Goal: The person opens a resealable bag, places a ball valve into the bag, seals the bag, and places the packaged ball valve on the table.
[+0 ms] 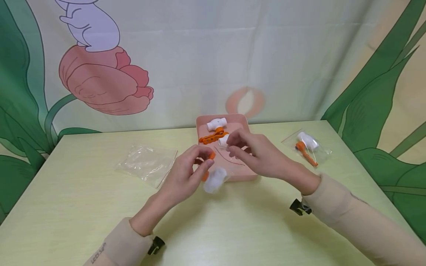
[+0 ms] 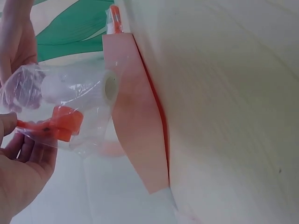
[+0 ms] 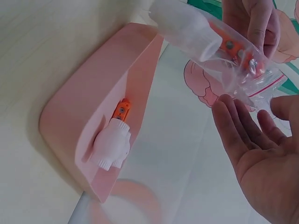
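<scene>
My left hand (image 1: 186, 170) grips a clear zip bag (image 2: 93, 130) holding a white plastic valve body (image 1: 215, 180) and an orange lever handle (image 2: 67, 122). In the left wrist view its thumb and fingers pinch the thin end of the handle through the plastic. At the bag's red-lined zip end is my right hand (image 1: 263, 153), and in the right wrist view its thumb and a finger pinch the loose plastic at the mouth. The bag hangs over the near edge of a pink tray (image 3: 70, 107).
Inside the tray lie white valve bodies (image 1: 216, 124) and an orange handle (image 1: 211, 138), plus a thin red line of plastic. A flattened clear bag (image 1: 146, 164) is on the table at left. Another filled bag (image 1: 307, 142) sits at right. A printed curtain (image 1: 186, 55) hangs behind the table.
</scene>
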`<state>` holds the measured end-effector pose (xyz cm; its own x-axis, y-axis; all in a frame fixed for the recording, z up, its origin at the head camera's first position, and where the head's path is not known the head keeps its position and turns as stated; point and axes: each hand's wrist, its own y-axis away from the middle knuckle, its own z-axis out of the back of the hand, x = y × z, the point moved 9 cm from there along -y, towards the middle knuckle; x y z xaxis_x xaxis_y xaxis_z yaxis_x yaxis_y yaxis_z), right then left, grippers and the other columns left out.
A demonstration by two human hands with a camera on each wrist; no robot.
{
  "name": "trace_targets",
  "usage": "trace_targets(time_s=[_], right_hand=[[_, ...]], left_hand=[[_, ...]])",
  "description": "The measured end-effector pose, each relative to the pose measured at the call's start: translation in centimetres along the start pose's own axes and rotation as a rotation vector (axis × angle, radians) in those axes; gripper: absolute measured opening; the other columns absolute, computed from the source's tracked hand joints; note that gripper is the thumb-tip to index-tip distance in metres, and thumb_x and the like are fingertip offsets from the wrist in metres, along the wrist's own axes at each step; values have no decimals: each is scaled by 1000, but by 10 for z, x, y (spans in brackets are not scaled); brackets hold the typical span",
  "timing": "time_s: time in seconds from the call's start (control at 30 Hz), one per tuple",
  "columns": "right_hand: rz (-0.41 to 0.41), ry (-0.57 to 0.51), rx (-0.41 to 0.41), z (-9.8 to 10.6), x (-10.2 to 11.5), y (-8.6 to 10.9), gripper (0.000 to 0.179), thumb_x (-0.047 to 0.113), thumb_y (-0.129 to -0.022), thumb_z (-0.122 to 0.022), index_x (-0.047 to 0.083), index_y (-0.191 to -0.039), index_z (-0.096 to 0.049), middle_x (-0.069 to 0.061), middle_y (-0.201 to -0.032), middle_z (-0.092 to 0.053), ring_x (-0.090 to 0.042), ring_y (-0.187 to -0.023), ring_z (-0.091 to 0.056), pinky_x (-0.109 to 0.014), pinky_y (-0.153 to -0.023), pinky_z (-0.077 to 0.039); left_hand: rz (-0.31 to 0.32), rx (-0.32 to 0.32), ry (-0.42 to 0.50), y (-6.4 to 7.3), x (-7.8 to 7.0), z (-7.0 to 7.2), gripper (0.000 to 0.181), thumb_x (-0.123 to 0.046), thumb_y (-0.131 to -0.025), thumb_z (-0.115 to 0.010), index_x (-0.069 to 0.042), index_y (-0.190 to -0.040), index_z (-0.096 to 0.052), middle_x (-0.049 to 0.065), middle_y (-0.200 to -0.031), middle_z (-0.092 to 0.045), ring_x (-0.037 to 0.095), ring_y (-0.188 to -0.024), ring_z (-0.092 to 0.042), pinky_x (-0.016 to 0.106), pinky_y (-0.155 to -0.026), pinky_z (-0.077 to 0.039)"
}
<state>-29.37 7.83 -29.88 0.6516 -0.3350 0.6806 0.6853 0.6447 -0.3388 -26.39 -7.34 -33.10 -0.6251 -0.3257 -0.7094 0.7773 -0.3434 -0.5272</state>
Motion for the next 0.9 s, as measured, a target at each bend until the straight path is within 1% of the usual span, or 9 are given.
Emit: trace_targets(time_s=[0.1,0.17,0.27,0.37,0.5,0.63,0.73,0.8,0.9], right_hand=[[-68,-20,6,2,-9,5,14,16,-104,-63,7,-114,-58,-4,-104,-67,-16,-94,-67,-36,-80,-59],[-102,-21,12,3,-14,9,21,20,-102,-68,7,-115,-60,-2,-102,-68,-14,-95,-67,-38,-82,-58],[-133,5,26,2,-18,12,29,24,-96,-75,6,-116,-64,1,-100,-69,-13,-94,-67,-38,-81,-59],[-129,39,30,3,-18,13,28,22,-93,-79,6,-113,-68,4,-95,-71,-12,-89,-67,-37,-78,-59],[-117,49,17,5,-16,13,17,17,-92,-80,9,-105,-72,5,-90,-71,-13,-83,-67,-37,-73,-59],[-135,22,-4,6,-18,13,8,14,-93,-78,11,-99,-73,3,-86,-70,-15,-76,-65,-34,-67,-59],[-151,-9,-27,9,-20,13,6,13,-95,-76,8,-97,-74,0,-86,-71,-16,-73,-65,-31,-65,-58],[-152,-27,-40,10,-20,13,6,11,-95,-75,6,-96,-74,-2,-87,-71,-18,-74,-65,-31,-65,-58],[-146,-42,-57,12,-18,12,7,10,-96,-74,3,-96,-73,-3,-87,-70,-19,-77,-64,-32,-64,-59]], left_hand=[[34,-30,3,-1,3,4,19,-1,-97,-69,0,-115,-62,5,-104,-63,18,-97,-63,32,-83,-57],[46,-46,8,-1,4,6,19,-1,-98,-68,2,-116,-62,7,-105,-63,20,-98,-63,35,-87,-57],[54,-65,14,-1,5,8,18,-1,-99,-67,2,-116,-61,9,-105,-63,21,-99,-63,37,-88,-58],[51,-78,20,-1,4,10,18,-2,-99,-67,2,-116,-61,9,-106,-62,21,-100,-63,38,-89,-58],[46,-93,38,-1,4,11,19,0,-98,-67,2,-116,-61,8,-106,-62,21,-101,-63,37,-89,-58],[61,-102,42,0,6,12,20,0,-98,-68,2,-117,-61,7,-107,-63,20,-102,-64,35,-91,-57],[68,-103,38,0,6,13,22,-1,-98,-68,2,-118,-61,8,-108,-63,21,-103,-64,37,-93,-56],[80,-99,48,0,6,12,25,-1,-98,-67,2,-122,-60,8,-109,-63,22,-104,-65,37,-93,-56],[105,-81,89,-1,7,10,30,-2,-99,-66,1,-128,-57,9,-109,-62,23,-105,-64,37,-92,-57]])
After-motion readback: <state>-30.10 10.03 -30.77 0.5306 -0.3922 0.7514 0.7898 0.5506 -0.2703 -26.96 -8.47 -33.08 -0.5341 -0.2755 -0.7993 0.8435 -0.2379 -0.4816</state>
